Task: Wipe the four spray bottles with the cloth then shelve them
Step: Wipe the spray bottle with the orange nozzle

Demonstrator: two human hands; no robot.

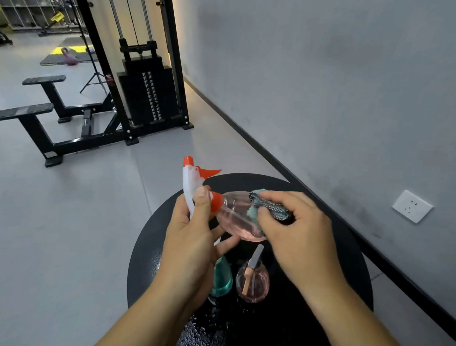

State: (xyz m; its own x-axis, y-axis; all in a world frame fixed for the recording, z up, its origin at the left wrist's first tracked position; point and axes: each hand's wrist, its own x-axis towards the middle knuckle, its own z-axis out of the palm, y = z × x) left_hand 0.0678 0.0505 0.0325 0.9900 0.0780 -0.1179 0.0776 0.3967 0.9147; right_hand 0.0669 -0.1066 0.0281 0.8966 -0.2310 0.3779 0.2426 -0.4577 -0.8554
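A clear pink spray bottle [234, 214] with a white and orange trigger head lies tilted on its side above the round black table [351, 249]. My left hand [190, 235] grips it at the neck, thumb over the orange collar. My right hand [298, 231] pinches a bunched grey and teal cloth [267, 208] against the bottle's body. Below the hands, a teal spray bottle [222, 277] and a second pink spray bottle [253, 280] stand on the table, the teal one partly hidden by my left hand.
Water droplets [202, 330] speckle the near side of the table. A grey wall with a white socket [412, 206] runs along the right. A black cable weight machine [143, 91] and benches [36, 121] stand on the grey floor to the left.
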